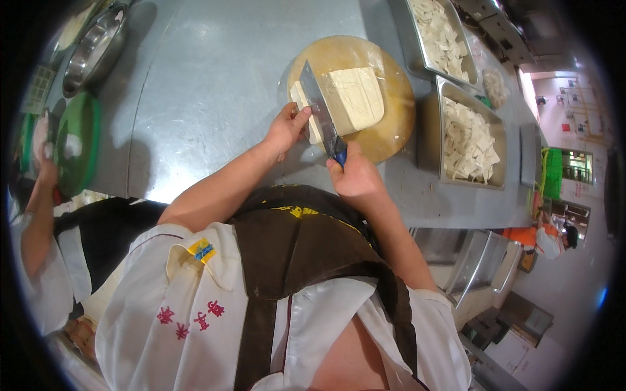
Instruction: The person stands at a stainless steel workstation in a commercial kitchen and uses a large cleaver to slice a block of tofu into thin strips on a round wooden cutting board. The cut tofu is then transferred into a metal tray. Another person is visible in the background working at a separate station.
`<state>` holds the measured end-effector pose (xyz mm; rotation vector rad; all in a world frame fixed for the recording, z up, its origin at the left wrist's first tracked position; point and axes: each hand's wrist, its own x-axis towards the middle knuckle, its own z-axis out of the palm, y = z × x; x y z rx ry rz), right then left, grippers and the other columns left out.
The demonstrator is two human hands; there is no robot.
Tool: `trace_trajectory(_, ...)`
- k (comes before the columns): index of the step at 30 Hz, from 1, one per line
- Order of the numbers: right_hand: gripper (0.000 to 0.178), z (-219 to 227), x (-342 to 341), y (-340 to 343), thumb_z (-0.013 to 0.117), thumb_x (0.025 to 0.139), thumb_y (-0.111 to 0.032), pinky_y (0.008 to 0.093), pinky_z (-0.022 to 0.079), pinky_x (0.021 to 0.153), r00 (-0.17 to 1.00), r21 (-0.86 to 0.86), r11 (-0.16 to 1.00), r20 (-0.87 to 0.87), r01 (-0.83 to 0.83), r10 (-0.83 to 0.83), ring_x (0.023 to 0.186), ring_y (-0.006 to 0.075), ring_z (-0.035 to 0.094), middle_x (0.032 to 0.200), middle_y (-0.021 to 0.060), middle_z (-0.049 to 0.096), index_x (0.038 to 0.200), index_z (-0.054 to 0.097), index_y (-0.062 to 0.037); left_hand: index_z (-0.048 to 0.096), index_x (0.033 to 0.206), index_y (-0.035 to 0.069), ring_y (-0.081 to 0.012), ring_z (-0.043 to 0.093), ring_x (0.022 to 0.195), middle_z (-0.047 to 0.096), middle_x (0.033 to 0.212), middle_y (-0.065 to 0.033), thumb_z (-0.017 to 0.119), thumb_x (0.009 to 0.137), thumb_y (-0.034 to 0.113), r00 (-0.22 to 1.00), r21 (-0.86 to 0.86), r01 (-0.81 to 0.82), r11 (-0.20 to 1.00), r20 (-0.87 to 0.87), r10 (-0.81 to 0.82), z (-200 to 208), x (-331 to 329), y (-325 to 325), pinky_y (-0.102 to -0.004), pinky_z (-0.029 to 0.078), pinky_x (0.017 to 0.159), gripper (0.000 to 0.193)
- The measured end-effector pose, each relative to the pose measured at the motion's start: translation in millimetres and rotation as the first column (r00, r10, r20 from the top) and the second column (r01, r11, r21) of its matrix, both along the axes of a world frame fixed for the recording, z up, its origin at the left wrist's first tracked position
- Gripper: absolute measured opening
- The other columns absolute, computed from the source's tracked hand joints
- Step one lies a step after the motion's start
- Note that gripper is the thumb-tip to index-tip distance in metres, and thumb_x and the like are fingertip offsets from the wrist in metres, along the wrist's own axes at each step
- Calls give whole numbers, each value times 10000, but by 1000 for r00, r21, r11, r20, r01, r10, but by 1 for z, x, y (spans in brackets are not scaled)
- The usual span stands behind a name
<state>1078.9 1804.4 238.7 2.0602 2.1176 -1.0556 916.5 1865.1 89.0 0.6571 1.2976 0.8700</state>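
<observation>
My right hand (357, 173) is closed round the blue handle of a kitchen cleaver (319, 104). The blade stands on edge on a round wooden chopping board (399, 111), its tip pointing away from me. Right of the blade lies a flat pale slab (355, 98); I cannot tell whether it is dough or tofu sheet. A narrow pale strip (313, 130) of the same stuff lies left of the blade. My left hand (287, 133) grips the strip's left side, thumb close to the blade, some fingers hidden beneath.
Two deep metal pans, a far pan (438, 39) and a nearer pan (430, 137), hold flat pale pieces right of the board. A steel bowl (94, 49) and a green basket (81, 130) stand far left, beside another person's hand (45, 166). All rest on a metal table (195, 85).
</observation>
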Motion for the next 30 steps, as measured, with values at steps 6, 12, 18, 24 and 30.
trace_trajectory(6, 422, 3, -5, 1, 566, 905, -288, 523, 461, 857, 999, -27, 1000, 42, 6, -5, 968, 488, 604, 985, 331, 631, 1115, 431, 52, 370, 1429, 21, -144, 545, 856, 589, 1035, -68, 607, 959, 388, 999, 28, -26, 999, 31, 25, 7, 0, -1, -292, 486, 729, 641)
trace_trajectory(12, 420, -1, -8, 1, 556, 907, -278, 522, 461, 867, 998, -31, 999, 66, 11, -9, 979, 487, 608, 984, 338, 632, 1124, 426, 57, 373, 1432, 62, -169, 584, 945, 609, 1141, -89, 590, 955, 456, 1000, 5, 4, 1000, -10, -4, 5, -1, -1, -311, 486, 802, 655)
trace_trajectory(18, 417, -1, -13, 1, 561, 904, -269, 526, 463, 869, 995, -29, 1000, 100, 12, -9, 974, 483, 618, 977, 337, 638, 1117, 423, 62, 381, 1423, 59, -169, 596, 909, 623, 1069, -98, 602, 952, 447, 1000, 40, -3, 999, 30, 2, -6, -2, 2, -307, 487, 789, 650)
trace_trajectory(24, 391, -8, -16, 5, 565, 902, -257, 530, 466, 865, 994, -39, 999, 112, 4, 0, 956, 484, 625, 956, 330, 646, 1088, 422, 56, 382, 1417, 51, -167, 598, 909, 624, 1021, -92, 614, 947, 437, 999, 26, -30, 999, 18, 30, -2, -1, 0, -306, 487, 797, 651)
trace_trajectory(30, 391, -21, -16, 8, 556, 906, -263, 531, 471, 861, 991, -32, 999, 130, -10, 14, 948, 477, 634, 946, 326, 651, 1083, 422, 59, 367, 1428, 59, -163, 594, 908, 625, 1021, -85, 609, 955, 422, 1000, 24, -11, 1000, 16, 10, -8, -2, 2, -306, 486, 793, 644)
